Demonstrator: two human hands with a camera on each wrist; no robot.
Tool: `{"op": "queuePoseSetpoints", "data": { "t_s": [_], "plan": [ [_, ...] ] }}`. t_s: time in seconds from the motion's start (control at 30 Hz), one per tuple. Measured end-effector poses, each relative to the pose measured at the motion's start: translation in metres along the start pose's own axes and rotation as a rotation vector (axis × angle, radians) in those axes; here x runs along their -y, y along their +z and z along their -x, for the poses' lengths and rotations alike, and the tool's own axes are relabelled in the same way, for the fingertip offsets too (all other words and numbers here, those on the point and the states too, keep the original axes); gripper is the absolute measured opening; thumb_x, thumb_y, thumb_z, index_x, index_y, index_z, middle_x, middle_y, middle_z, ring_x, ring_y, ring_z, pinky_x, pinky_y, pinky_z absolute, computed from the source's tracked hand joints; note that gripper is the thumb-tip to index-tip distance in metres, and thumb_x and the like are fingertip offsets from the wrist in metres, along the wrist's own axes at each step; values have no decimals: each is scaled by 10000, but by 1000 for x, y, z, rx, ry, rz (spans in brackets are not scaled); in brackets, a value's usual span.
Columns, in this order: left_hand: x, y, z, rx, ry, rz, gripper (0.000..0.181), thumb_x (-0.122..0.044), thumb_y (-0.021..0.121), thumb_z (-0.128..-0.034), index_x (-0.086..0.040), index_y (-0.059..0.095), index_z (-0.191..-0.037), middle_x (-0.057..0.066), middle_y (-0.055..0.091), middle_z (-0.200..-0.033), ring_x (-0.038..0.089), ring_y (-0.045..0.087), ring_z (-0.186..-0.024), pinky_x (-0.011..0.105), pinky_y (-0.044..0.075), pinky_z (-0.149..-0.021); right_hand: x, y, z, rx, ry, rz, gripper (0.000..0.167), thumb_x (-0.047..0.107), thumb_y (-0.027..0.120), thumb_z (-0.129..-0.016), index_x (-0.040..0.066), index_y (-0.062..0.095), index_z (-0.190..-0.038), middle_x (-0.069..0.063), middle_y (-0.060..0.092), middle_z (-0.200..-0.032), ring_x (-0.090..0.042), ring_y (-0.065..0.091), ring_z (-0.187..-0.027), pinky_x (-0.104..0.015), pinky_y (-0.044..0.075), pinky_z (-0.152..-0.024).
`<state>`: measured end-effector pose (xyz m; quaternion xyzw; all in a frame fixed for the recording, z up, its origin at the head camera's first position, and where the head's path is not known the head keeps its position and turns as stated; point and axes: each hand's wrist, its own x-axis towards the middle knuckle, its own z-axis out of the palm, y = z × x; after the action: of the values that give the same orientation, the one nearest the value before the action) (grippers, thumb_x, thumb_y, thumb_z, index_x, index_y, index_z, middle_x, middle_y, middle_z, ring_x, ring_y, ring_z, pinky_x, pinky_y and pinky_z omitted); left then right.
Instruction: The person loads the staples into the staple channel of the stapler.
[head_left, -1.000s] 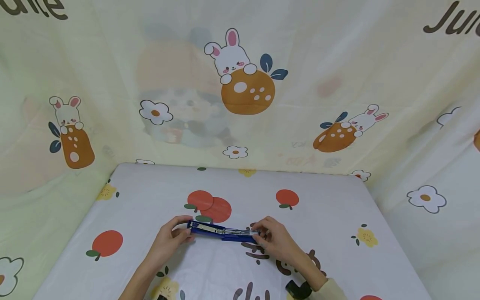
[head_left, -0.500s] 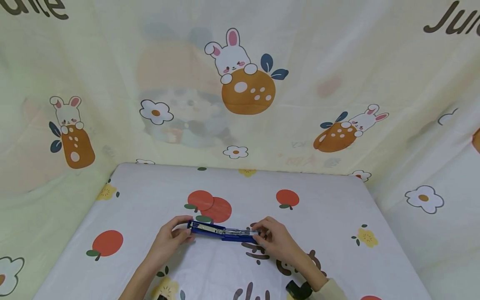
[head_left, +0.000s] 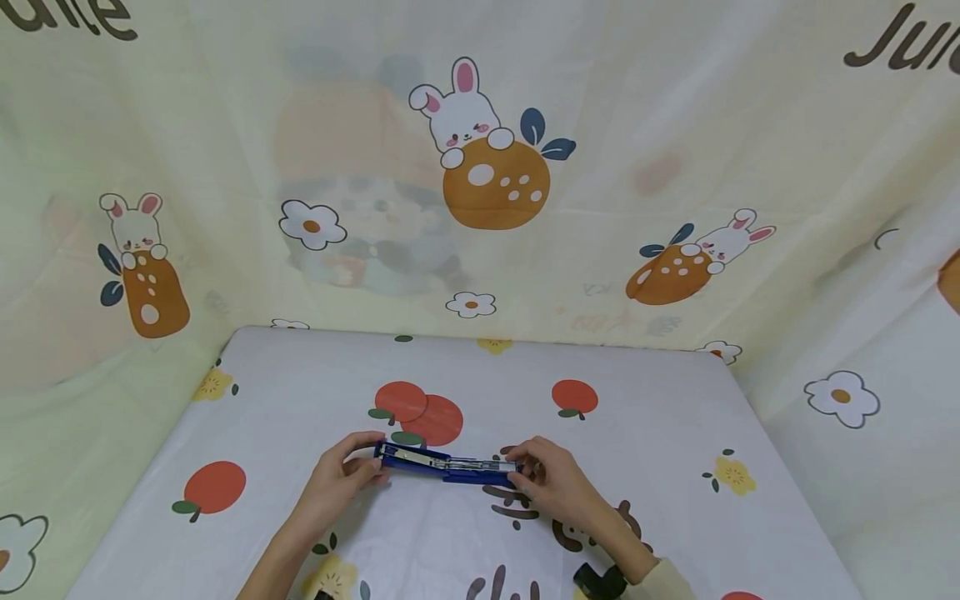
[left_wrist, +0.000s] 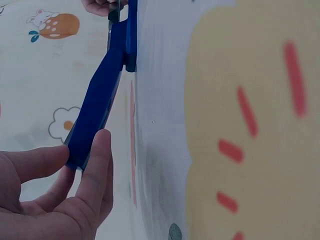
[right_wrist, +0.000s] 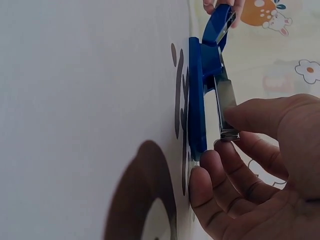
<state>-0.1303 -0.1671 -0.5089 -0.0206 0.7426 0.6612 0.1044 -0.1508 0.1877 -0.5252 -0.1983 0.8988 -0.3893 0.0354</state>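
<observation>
A blue stapler (head_left: 476, 477) lies on the table, its top cover swung far back so the metal magazine shows. My left hand (head_left: 341, 477) pinches the end of the cover between thumb and fingers, holding it tilted up off the cloth in the left wrist view. At the other end, my right hand (head_left: 553, 479) grips the tip of the silvery magazine (right_wrist: 226, 102), thumb on one side and fingers at its end. In the right wrist view a gap separates the magazine from the blue base (right_wrist: 197, 110), which rests on the table.
The table wears a white cloth (head_left: 637, 433) printed with red fruit, yellow flowers and dark lettering. Pale curtains (head_left: 360, 133) with rabbit prints rise behind it and on both sides. A black device (head_left: 598, 581) sits at my right wrist.
My right hand has shifted very slightly at the magazine tip. The left hand and stapler look still. The right-hand curtain ripples a little to the left.
</observation>
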Motion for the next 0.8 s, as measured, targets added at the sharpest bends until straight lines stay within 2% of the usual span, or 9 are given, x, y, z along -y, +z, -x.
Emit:
{"op": "queuePoseSetpoints", "data": {
  "t_s": [0.13, 0.37, 0.53, 0.8],
  "plan": [
    [1, -1, 0, 8, -2, -3, 446, 29, 574, -1046, 17, 524, -1489, 286, 668, -1332, 297, 777, -1049, 301, 648, -938, -1, 1, 0, -10, -18, 2, 191, 120, 794, -949, 159, 728, -1124, 41, 659, -960, -188, 608, -811, -180, 520, -663],
    [2, -1, 0, 6, -4, -17, 468, 50, 567, -1042, 7, 521, -1505, 295, 543, -1499, 292, 780, -1034, 281, 649, -921, 1, 1, 1, -9, 23, 7, 200, 109, 800, -941, 158, 724, -1120, 47, 655, -944, -155, 595, -803, -171, 507, -658],
    [3, -1, -1, 5, -6, -20, 465, 61, 554, -1044, 4, 522, -1504, 297, 544, -1493, 283, 781, -1029, 274, 649, -917, 2, 1, 1, 0, 52, 12, 205, 109, 797, -942, 168, 722, -1123, 61, 641, -934, -136, 586, -802, -166, 506, -663],
    [3, -2, -1, 8, -2, -27, 462, 54, 558, -1045, -1, 527, -1503, 289, 540, -1510, 291, 788, -1016, 244, 641, -906, 1, 2, 2, -3, 34, 5, 198, 107, 798, -942, 167, 726, -1117, 63, 641, -931, -131, 584, -800, -168, 508, -659]
  ]
}}
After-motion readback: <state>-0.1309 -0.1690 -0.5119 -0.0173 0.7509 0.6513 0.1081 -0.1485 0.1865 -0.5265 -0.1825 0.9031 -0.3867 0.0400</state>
